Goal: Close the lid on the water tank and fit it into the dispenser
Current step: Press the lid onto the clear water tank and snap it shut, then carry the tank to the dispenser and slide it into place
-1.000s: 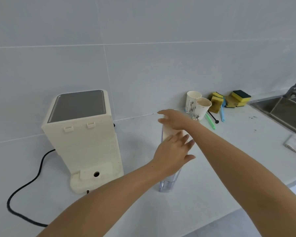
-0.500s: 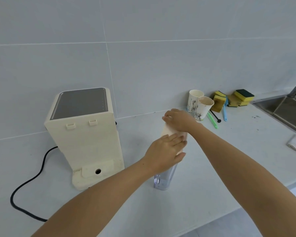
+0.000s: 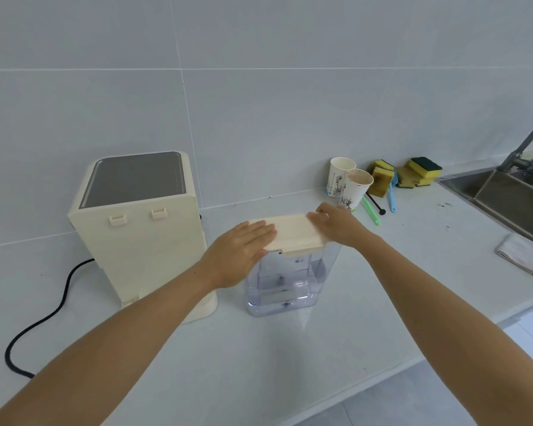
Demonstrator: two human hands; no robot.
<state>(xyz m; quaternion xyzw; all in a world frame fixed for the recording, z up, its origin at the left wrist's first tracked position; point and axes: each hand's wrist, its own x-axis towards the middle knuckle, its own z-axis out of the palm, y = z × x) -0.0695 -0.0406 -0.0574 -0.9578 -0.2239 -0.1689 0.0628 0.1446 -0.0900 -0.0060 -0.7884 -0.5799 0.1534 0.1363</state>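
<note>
Both hands are on the cream lid (image 3: 290, 233) of the clear water tank (image 3: 285, 281). Our left hand (image 3: 239, 252) lies flat, fingers spread, on the lid's left end; our right hand (image 3: 339, 224) presses palm-down on the right end. We see the tank upright on the white counter (image 3: 259, 364), just right of the cream dispenser (image 3: 139, 229), not in it. Paper cups (image 3: 348, 182) and sponges (image 3: 406, 175) sit behind.
</note>
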